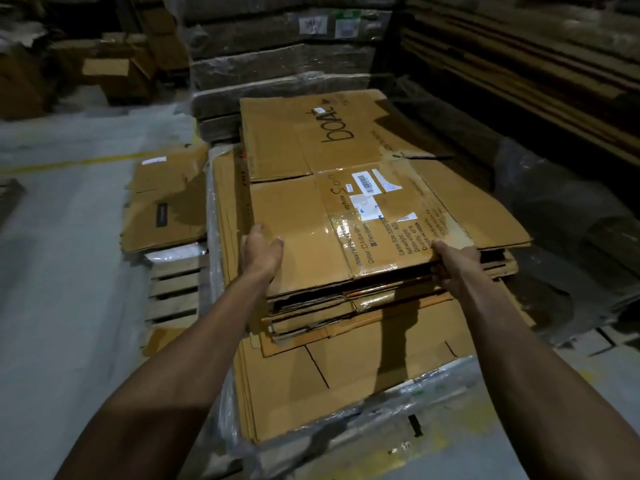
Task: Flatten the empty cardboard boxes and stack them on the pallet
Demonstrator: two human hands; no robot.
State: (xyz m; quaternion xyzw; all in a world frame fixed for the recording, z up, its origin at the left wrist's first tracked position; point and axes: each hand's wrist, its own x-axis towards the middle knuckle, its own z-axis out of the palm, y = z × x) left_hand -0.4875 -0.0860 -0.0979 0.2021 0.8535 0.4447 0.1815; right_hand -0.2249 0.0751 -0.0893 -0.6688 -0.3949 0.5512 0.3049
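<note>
Where the grey floor (69,237) met tall wrapped loads of cardboard, a big stack of flat boxes (346,368) sat in the middle, with clear plastic wrap (433,382) showing under its near edge. To the left, a wooden pallet (173,289) held a smaller pile of flat cardboard (166,209). On top of the big stack lay a flat box (311,140) with the word "boat" on it. The flattened box (311,237) nearest the person lay partly over that one. It had shiny tape and white labels (367,183). The left hand (261,252) held its left near corner, fingers curled over the edge. The right hand (455,263) gripped its right near edge, thumb on top and fingers tucked under.
</note>
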